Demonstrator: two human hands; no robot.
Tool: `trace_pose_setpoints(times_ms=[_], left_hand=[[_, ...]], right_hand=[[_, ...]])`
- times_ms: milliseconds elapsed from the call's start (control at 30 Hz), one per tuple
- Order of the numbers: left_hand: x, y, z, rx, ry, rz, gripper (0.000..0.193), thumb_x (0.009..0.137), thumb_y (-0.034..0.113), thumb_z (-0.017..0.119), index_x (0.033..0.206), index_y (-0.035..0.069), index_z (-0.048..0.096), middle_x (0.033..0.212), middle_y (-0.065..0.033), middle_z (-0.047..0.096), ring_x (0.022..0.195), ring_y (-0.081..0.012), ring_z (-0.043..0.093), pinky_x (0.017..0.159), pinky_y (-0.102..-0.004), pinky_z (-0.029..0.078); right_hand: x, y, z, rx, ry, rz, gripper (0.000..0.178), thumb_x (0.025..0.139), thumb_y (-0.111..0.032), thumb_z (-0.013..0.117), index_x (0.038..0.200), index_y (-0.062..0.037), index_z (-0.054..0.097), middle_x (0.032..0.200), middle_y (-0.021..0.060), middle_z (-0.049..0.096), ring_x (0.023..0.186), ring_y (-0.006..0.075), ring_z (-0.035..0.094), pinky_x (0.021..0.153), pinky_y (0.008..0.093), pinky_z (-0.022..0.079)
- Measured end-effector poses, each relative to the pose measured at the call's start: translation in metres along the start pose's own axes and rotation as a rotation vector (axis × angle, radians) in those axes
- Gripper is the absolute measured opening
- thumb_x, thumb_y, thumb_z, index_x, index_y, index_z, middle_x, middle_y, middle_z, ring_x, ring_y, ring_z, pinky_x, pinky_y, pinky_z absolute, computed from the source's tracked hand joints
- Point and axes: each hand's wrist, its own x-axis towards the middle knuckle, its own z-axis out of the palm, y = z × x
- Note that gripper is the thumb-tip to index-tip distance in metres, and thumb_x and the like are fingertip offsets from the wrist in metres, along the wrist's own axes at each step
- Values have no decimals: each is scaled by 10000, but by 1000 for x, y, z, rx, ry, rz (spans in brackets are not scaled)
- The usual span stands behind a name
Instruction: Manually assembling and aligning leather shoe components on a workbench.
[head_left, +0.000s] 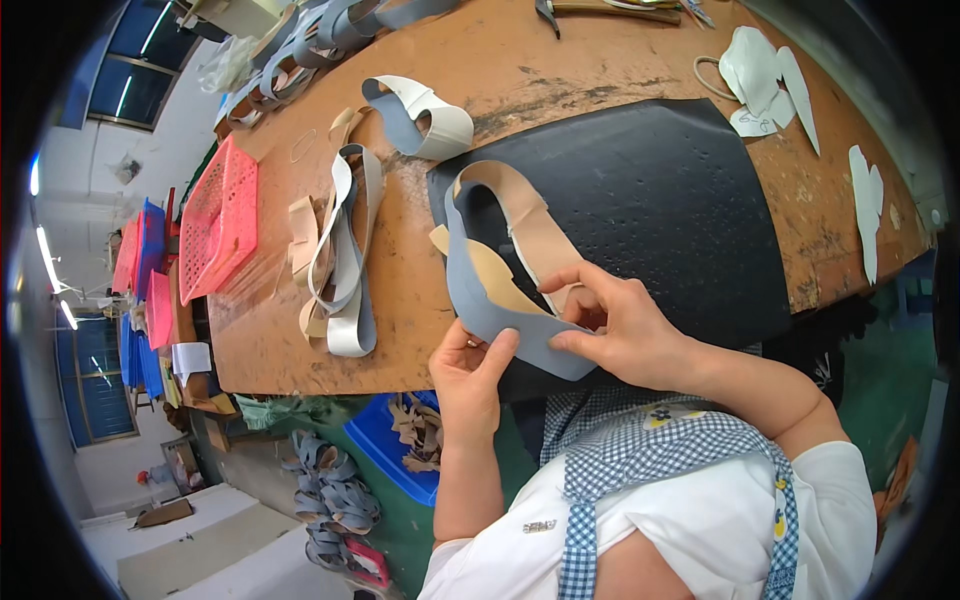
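One looped band (475,300) is held by two hands, above the near left part of a single black mat (640,200) on the brown table (270,350). Its lower edge is gripped by the left hand (468,365), thumb laid on the outer face; the band is also pinched farther right between the thumb and curled fingers of the right hand (625,330). One white-and-grey coil (440,130) is seen beyond the mat, and one bundle of strips (345,270) to its left; the bundle's layers overlap, so their number cannot be told for certain. One pink basket (225,230) and one hammer (610,12) are also set on the table.

The band is smooth and grey-blue outside, lined with matte tan; a pale yellow layer is shown within the curve, and the near end is tapered to a blunt corner. The mat is pitted with small marks, the tabletop is scuffed and stained, and the basket's plastic walls are pierced with holes.
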Motion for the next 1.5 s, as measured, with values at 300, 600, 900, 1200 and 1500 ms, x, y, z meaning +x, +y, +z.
trace_pose_setpoints(times_ms=[300, 600, 900, 1200, 1500], left_hand=[[3, 3, 1, 45, 92, -60, 190, 847, 9, 784, 1012, -33, 699, 909, -59, 710, 780, -97, 636, 721, -234, 515], [6, 4, 4, 23, 103, -55, 183, 844, 1, 782, 1005, -34, 701, 935, -69, 720, 792, -99, 654, 749, -235, 535], [5, 7, 9, 87, 82, -58, 127, 851, 12, 780, 948, -14, 703, 880, -46, 719, 768, -84, 644, 702, -233, 531], [11, 11, 7, 128, 109, -44, 135, 843, 11, 786, 946, -30, 710, 884, -46, 722, 762, -78, 638, 699, -215, 509], [14, 14, 7, 123, 51, -29, 110, 853, 13, 777, 942, -33, 731, 866, -49, 719, 758, -80, 641, 706, -213, 509]], right_hand=[[-8, 0, 4, -95, 20, -29, 390, 849, -23, 746, 1183, 20, 551, 771, 72, 695, 718, 100, 671, 698, 263, 554], [1, 3, 2, -22, -3, 64, 159, 903, -142, 737, 904, 16, 713, 825, 59, 713, 710, 89, 640, 649, 266, 529], [1, -1, 7, -43, 48, 38, 149, 900, -129, 734, 894, 17, 711, 768, 70, 707, 690, 88, 638, 637, 265, 527], [3, -2, 5, -83, 13, 23, 154, 916, -128, 711, 921, 25, 699, 770, 76, 701, 686, 93, 636, 628, 273, 528], [10, -4, 5, -74, 0, -27, 134, 937, -110, 681, 924, 23, 691, 773, 55, 685, 708, 76, 622, 647, 262, 516]])
